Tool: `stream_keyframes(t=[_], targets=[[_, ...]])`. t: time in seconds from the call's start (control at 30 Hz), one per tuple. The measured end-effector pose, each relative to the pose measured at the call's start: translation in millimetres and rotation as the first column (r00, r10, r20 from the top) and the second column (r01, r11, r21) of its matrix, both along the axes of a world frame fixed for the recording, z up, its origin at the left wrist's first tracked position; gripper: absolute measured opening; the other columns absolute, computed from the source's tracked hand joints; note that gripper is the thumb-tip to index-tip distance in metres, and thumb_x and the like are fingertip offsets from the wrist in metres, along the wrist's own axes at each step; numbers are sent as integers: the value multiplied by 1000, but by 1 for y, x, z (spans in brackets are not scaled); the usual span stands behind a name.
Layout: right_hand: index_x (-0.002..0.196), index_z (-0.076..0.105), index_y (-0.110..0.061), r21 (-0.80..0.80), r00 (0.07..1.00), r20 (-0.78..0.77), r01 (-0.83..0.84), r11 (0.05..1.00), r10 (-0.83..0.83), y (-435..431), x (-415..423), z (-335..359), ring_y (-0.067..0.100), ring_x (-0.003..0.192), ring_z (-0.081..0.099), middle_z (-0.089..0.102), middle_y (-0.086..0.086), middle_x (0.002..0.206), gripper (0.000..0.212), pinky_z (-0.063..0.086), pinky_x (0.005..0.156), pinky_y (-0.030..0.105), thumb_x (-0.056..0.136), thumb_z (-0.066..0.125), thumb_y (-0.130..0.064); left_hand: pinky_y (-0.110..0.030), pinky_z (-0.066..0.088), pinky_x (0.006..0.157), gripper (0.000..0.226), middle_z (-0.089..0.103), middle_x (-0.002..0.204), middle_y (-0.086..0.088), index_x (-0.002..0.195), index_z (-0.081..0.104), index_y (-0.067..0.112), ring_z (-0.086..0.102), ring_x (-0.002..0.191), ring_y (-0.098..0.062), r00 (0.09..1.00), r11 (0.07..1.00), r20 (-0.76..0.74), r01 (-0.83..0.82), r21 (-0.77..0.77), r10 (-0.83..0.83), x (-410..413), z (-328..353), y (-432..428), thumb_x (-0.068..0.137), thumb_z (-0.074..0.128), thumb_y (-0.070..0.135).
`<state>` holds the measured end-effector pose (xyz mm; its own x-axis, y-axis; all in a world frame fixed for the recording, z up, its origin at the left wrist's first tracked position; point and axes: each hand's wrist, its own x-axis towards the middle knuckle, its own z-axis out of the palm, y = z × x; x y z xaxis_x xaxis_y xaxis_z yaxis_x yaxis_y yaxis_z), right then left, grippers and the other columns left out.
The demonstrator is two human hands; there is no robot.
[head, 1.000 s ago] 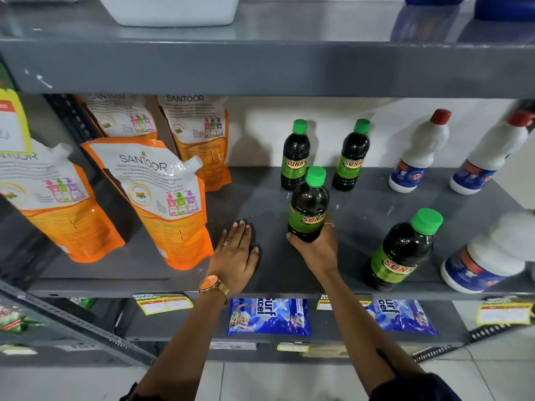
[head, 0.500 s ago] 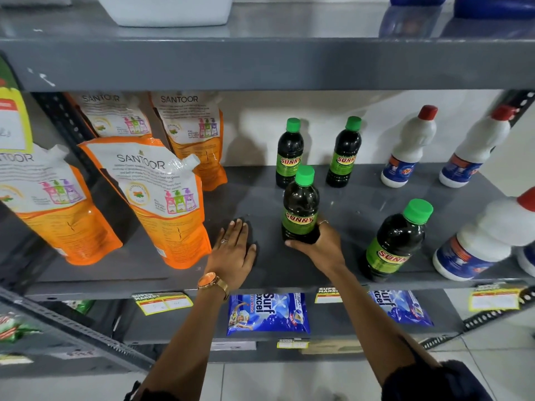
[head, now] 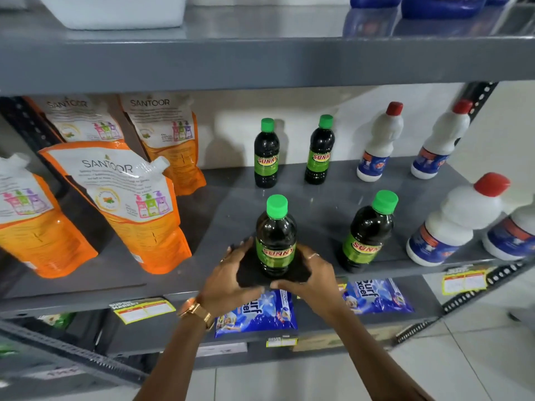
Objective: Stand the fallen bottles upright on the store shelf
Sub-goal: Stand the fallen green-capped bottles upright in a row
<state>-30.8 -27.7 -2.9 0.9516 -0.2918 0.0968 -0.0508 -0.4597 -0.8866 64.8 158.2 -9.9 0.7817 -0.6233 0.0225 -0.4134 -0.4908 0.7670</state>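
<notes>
Both hands were cupped round the base of the front dark bottle (head: pixel 276 238), left hand (head: pixel 231 277) and right hand (head: pixel 311 274) with thumbs almost meeting in front and fingers loose on either side. Looked more like steadying than a hard squeeze, and I couldn't tell how firmly they pressed. The bottle stood upright close to the front lip of the shelf (head: pixel 95 285), so I'd guess this was the settling step, and the next move would be letting go gently without nudging it forward off the edge. There was open room to its left before the orange pouch (head: pixel 136 215). To the right, another green-capped bottle (head: pixel 369 235) stood near, then the white bottle (head: pixel 454 224). Further back, two more dark bottles (head: pixel 266 154) stood by the wall. None looked fallen from there.
</notes>
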Motion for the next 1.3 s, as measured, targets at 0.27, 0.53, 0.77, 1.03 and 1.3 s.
stream_keyframes(t=[0.27, 0.53, 0.77, 1.03, 1.3], targets=[[130, 42, -20, 41, 792, 196, 583, 812, -578, -58, -67, -11, 19, 117, 48, 48, 3, 129, 93, 42, 97, 33, 51, 86, -44, -45, 49, 89, 98, 57, 127, -4, 127, 37, 31, 54, 113, -27, 970, 975, 124, -217, 46, 210, -15, -7, -29, 45, 72, 72], [136, 47, -16, -53, 921, -103, 372, 927, -376, -101, -51, -24, 30, 128, 47, 53, 14, 138, 103, 41, 104, 47, 49, 78, -60, -43, 53, 83, 87, 66, 108, 7, 112, 51, 35, 61, 99, -17, 962, 961, 14, -273, -41, 274, -21, -1, -31, 38, 73, 74], [128, 54, -16, -13, 948, 0, 319, 948, -319, -105, -48, -29, 21, 115, 53, 62, 4, 123, 83, 44, 96, 38, 56, 85, -45, -38, 52, 85, 88, 69, 107, 8, 110, 54, 34, 62, 98, -14, 942, 941, -18, -337, -26, 336, -24, -1, -34, 34, 77, 72], [121, 56, -22, 21, 973, 85, 215, 976, -216, -108, -51, -19, 8, 100, 56, 57, -18, 103, 74, 48, 86, 28, 57, 87, -39, -36, 49, 89, 80, 66, 110, -1, 113, 54, 24, 60, 95, -14, 950, 950, -49, -310, -29, 308, -35, 9, -42, 45, 89, 44], [106, 57, -19, 136, 785, 247, 552, 822, -568, -153, -132, -24, 18, 95, 50, 53, 4, 104, 57, 49, 85, 41, 59, 87, -32, -32, 23, 107, 101, 18, 149, -22, 143, 16, 8, 19, 137, -29, 650, 652, 179, -622, -433, 738, -146, -7, -110, 68, 74, 44]])
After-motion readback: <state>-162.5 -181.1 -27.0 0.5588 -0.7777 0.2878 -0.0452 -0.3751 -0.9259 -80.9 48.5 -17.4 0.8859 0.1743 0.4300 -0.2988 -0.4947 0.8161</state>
